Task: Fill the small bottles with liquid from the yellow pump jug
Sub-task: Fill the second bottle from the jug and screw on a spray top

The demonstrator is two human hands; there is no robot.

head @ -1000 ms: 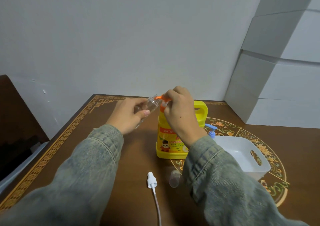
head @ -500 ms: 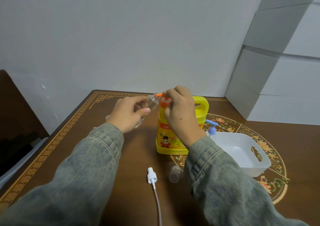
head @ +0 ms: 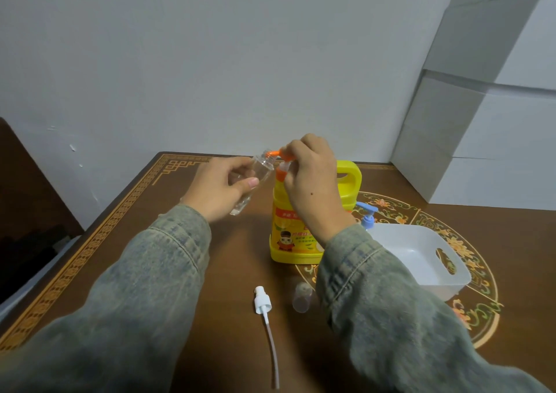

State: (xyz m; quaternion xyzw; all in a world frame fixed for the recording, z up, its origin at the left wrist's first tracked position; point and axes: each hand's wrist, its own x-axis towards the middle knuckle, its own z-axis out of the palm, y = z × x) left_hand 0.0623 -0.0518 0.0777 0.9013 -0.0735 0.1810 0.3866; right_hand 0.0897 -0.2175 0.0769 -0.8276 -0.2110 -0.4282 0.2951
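Note:
A yellow pump jug [head: 288, 236] stands mid-table with an orange pump head [head: 278, 155]. My right hand [head: 313, 182] is curled over the top of that pump head. My left hand [head: 219, 188] holds a small clear bottle [head: 261, 170] tilted, its open mouth right at the orange spout. A white spray-pump top with a long dip tube [head: 264, 311] lies on the table near me. A small clear cap [head: 301, 298] stands beside it, partly behind my right sleeve.
A white plastic basket [head: 421, 260] sits to the right of the jug. A bottle with a blue pump [head: 367, 216] stands between jug and basket. White boxes [head: 481, 140] are stacked at the back right. The table's left edge [head: 75, 257] has a gold border.
The camera view has shifted slightly. Both hands stay at the pump spout, the bottle mouth staying at the nozzle.

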